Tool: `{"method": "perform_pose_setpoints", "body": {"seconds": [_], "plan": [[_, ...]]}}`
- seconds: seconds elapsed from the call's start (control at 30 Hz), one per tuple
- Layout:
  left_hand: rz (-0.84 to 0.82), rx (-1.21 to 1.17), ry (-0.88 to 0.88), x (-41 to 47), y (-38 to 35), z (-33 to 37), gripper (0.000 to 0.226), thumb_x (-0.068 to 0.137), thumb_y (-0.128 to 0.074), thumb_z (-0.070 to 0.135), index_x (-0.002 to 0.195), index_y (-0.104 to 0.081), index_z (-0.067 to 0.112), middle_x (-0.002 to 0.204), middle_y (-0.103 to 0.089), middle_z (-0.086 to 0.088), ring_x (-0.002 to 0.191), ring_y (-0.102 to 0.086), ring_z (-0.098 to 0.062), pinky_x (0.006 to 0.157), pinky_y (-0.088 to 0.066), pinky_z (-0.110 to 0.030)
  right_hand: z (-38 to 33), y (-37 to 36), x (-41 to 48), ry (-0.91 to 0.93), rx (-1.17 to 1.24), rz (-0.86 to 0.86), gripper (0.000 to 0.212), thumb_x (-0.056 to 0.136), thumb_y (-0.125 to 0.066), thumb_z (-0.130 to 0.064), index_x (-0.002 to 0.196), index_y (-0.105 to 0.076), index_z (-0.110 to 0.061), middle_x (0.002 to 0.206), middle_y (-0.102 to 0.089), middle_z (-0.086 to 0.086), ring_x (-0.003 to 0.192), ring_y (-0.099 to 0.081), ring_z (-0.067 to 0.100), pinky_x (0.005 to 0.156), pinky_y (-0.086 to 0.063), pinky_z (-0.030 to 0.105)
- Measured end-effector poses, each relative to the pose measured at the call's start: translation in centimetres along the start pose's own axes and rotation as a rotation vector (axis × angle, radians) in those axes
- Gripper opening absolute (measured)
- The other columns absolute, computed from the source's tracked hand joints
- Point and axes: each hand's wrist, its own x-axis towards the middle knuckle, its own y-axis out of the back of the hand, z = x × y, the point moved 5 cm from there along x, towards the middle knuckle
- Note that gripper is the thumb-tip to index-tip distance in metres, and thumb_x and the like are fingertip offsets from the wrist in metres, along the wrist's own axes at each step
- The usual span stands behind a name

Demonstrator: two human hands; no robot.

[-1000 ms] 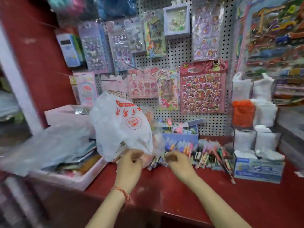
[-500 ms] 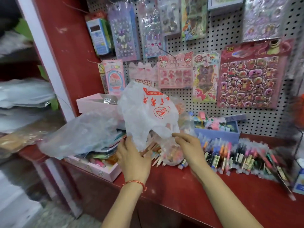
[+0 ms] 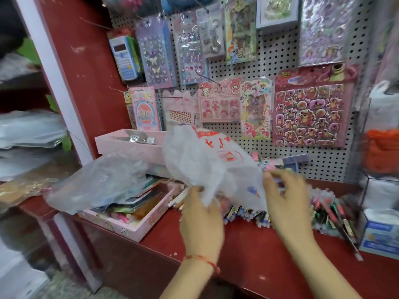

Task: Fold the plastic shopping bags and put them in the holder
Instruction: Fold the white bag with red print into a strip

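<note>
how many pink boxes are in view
2. The front pink box sits at the counter's left edge, partly under a clear bag; the rear pink box stands behind it near the pegboard. The held white bag may hide others.

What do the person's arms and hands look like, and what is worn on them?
Both forearms are bare, with no sleeves or gloves in view. At the wrist of the left hand sits a thin red cord bracelet. The right hand and its wrist show nothing worn. Motion blur hides whether there are any rings.
</note>
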Motion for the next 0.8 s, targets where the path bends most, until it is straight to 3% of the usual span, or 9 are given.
{"method": "perform_pose_setpoints", "body": {"seconds": [0.1,0.2,0.3,0.33,0.43,0.5,0.57,0.67,0.8], "plan": [[-0.426,0.099,-0.244,-5.1,-3.0,3.4,0.028,0.089,-0.050,0.024,0.117,-0.044,0.027,0.109,-0.051,0.011,0.108,-0.054,-0.016,0.081,-0.042,-0.030,0.3,-1.6,-2.6,-0.401,0.425,-0.455,0.041,0.084,-0.062,-0.048,0.081,-0.069,-0.008,0.068,-0.071,0.004,0.065,-0.065,0.010,0.059,-0.050,0.021],[-0.792,0.076,-0.401,-7.9,-4.7,4.1,0.030,0.086,-0.050,0.032,0.116,-0.049,0.027,0.108,-0.052,0.011,0.101,-0.054,-0.008,0.087,-0.045,-0.030,3.1,-0.2,-2.9,-0.565,0.488,-0.446,0.020,0.086,-0.066,-0.025,0.094,-0.068,-0.007,0.064,-0.071,0.000,0.059,-0.067,0.011,0.051,-0.049,0.020],[-0.536,-0.150,-0.252,-5.3,-2.9,3.3,0.007,0.086,-0.061,0.022,0.089,-0.063,0.029,0.087,-0.063,0.010,0.082,-0.058,-0.007,0.074,-0.045,-0.015,5.3,2.9,-1.1,-0.516,0.331,-0.378,0.010,0.084,-0.066,-0.014,0.091,-0.067,-0.007,0.064,-0.070,0.000,0.060,-0.066,0.012,0.054,-0.049,0.024],[-0.383,-0.160,-0.238,-4.2,-2.0,2.8,0.016,0.086,-0.062,0.015,0.086,-0.061,0.031,0.088,-0.062,0.009,0.083,-0.057,-0.008,0.071,-0.043,-0.010,5.8,3.8,-0.9,-0.523,0.305,-0.411,0.008,0.084,-0.066,-0.014,0.090,-0.068,-0.009,0.066,-0.071,0.000,0.063,-0.067,0.013,0.055,-0.049,0.024],[-0.087,-0.027,-0.183,-1.1,-0.3,-0.5,0.032,0.082,-0.060,0.002,0.103,-0.057,0.027,0.112,-0.053,0.002,0.104,-0.053,-0.015,0.090,-0.042,-0.021,7.5,5.7,-0.9,-0.549,0.222,-0.568,0.007,0.084,-0.066,-0.010,0.090,-0.070,-0.008,0.071,-0.073,0.003,0.063,-0.069,0.014,0.051,-0.049,0.020],[-0.135,0.101,-0.073,0.3,-0.5,-3.4,0.049,0.081,-0.062,0.006,0.127,-0.051,0.018,0.131,-0.047,-0.003,0.125,-0.042,-0.023,0.104,-0.033,-0.031,8.3,6.6,-1.2,-0.576,0.196,-0.657,0.007,0.085,-0.065,-0.007,0.088,-0.069,-0.002,0.072,-0.073,0.008,0.059,-0.068,0.013,0.047,-0.048,0.017],[-0.297,0.112,-0.015,0.6,-1.4,-5.4,0.060,0.078,-0.066,0.015,0.134,-0.047,0.023,0.136,-0.047,0.000,0.128,-0.041,-0.021,0.107,-0.035,-0.035,9.5,7.2,-1.2,-0.585,0.174,-0.714,0.013,0.084,-0.066,-0.009,0.091,-0.069,0.002,0.076,-0.073,0.010,0.065,-0.069,0.015,0.055,-0.051,0.020],[-0.472,0.269,-0.010,-0.5,-2.6,-6.3,0.046,0.084,-0.063,0.027,0.128,-0.052,0.023,0.128,-0.056,0.000,0.119,-0.052,-0.021,0.090,-0.044,-0.030,11.0,8.0,-1.1,-0.561,0.126,-0.729,0.017,0.084,-0.067,-0.015,0.095,-0.070,-0.002,0.087,-0.073,0.010,0.077,-0.069,0.020,0.066,-0.052,0.027],[-0.344,0.639,-0.167,-1.1,-2.1,-5.6,0.032,0.095,-0.044,0.023,0.127,-0.051,0.022,0.114,-0.064,-0.005,0.105,-0.059,-0.027,0.075,-0.043,-0.031,12.2,9.1,-0.8,-0.367,-0.175,-0.655,0.016,0.085,-0.066,-0.012,0.077,-0.062,0.001,0.066,-0.061,0.008,0.061,-0.058,0.017,0.060,-0.045,0.029]]}}
